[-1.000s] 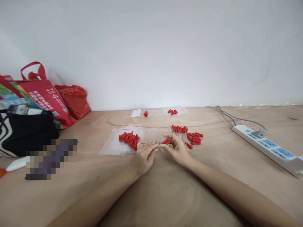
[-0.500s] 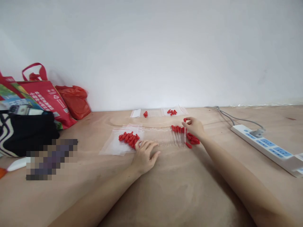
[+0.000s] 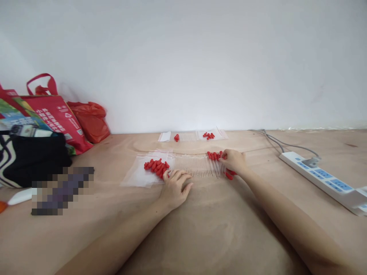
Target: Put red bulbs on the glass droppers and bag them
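Observation:
A row of thin clear tubes (image 3: 192,166) lies side by side on the wooden table, and those at its right end carry red rubber bulbs (image 3: 213,156), like droppers. At that end my right hand (image 3: 233,160) is low over the row, its fingers closed on a dropper that they mostly cover. A few loose red bulbs (image 3: 229,176) lie under and beside this hand. My left hand (image 3: 176,189) rests near the row's left end with thumb and fingers apart. Its fingertips are at the edge of a heap of red bulbs (image 3: 156,167) on clear zip bags (image 3: 134,175).
Farther back lie more tubes (image 3: 187,137), small groups of red bulbs (image 3: 208,135) and a bag. A white power strip (image 3: 323,177) with a grey cable is on the right. Shopping bags (image 3: 57,118) and a black bag (image 3: 34,160) stand left, near a blurred-out object (image 3: 63,191).
My right hand has come down with the dropper, which stood upright half a second ago, to the right end of the row. The left hand has stayed in place.

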